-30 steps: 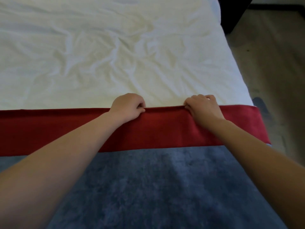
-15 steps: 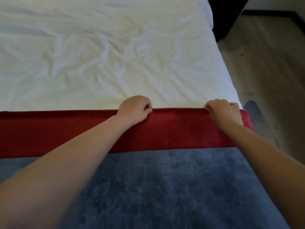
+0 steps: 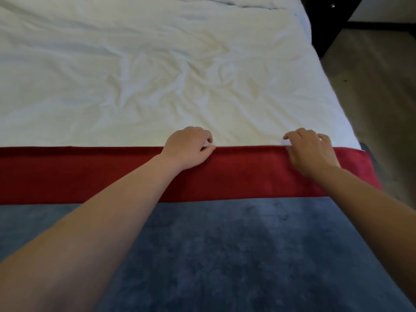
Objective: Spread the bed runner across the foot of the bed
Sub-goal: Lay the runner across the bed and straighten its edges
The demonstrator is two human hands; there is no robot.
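Note:
The bed runner (image 3: pixel 247 174) lies across the foot of the bed, its far band red and its near part blue (image 3: pixel 225 255). Beyond it stretches the wrinkled white sheet of the bed (image 3: pixel 157 75). My left hand (image 3: pixel 188 147) pinches the runner's far red edge near the middle. My right hand (image 3: pixel 309 149) grips the same edge close to the bed's right side, fingers curled over the fold. The runner's right end hangs over the mattress corner.
Grey-brown floor (image 3: pixel 378 109) runs along the bed's right side. A dark piece of furniture (image 3: pixel 324 21) stands at the top right by the bed's far corner. The runner continues out of view to the left.
My right hand slid right along the red edge toward the bed's side, then stayed. My left hand kept its pinch near the middle. The view shifted slightly.

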